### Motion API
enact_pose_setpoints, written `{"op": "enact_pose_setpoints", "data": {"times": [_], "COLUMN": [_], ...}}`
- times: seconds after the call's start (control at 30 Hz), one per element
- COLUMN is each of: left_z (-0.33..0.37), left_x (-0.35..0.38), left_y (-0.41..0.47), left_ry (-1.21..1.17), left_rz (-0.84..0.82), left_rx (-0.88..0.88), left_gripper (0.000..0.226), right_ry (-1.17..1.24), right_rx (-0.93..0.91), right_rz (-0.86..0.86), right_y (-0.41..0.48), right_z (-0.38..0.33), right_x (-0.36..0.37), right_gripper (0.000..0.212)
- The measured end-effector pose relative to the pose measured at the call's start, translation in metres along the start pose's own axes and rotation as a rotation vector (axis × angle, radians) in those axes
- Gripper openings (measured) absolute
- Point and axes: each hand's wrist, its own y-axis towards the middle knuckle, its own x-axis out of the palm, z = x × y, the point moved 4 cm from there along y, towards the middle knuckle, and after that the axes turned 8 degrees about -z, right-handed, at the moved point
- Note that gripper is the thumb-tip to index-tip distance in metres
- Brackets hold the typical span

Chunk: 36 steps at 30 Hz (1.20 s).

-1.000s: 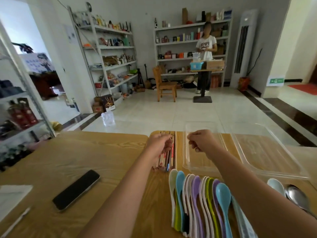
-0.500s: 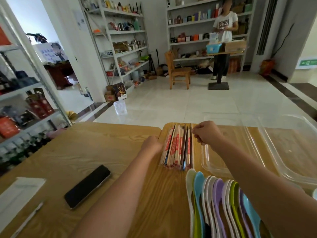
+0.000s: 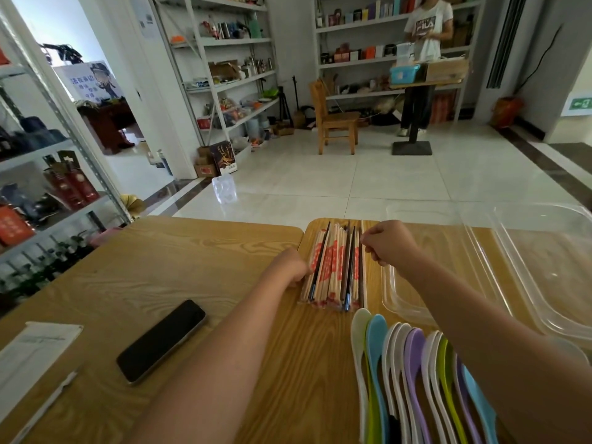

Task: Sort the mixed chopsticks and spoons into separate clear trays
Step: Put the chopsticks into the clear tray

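Observation:
A flat bundle of chopsticks [image 3: 333, 267], mostly pale wood with red print and a few dark ones, lies on the wooden table [image 3: 192, 257]. My left hand [image 3: 288, 269] is curled in a fist, its knuckles against the bundle's left edge; its fingertips are hidden. My right hand [image 3: 389, 243] pinches a chopstick at the bundle's right edge, near the far end. A row of coloured plastic spoons [image 3: 413, 363] lies side by side in front of the bundle. Two clear trays stand to the right: a near tray [image 3: 403, 302] partly under my right forearm, and a larger tray [image 3: 544, 251] beyond it.
A black phone [image 3: 161, 339] and a white paper [image 3: 28, 350] lie on the table's left part. Shelves [image 3: 48, 174] line the left wall. A wooden chair [image 3: 336, 120] and a person [image 3: 426, 33] at a small stand are across the tiled floor.
My left hand slid off the top of the chopsticks to their left edge. My right hand shifted from over the near tray to the bundle's right edge. The view moved closer and leftward.

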Motion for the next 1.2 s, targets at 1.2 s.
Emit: {"op": "enact_pose_setpoints", "data": {"times": [1.2], "left_z": [0.058], "left_x": [0.005], "left_y": [-0.056], "left_ry": [-0.476], "left_rz": [-0.105], "left_rx": [0.399], "left_gripper": [0.02], "right_ry": [0.344], "right_rx": [0.007], "right_rz": [0.018], "right_y": [-0.024], "right_z": [-0.019], "right_x": [-0.04], "right_gripper": [0.019]}}
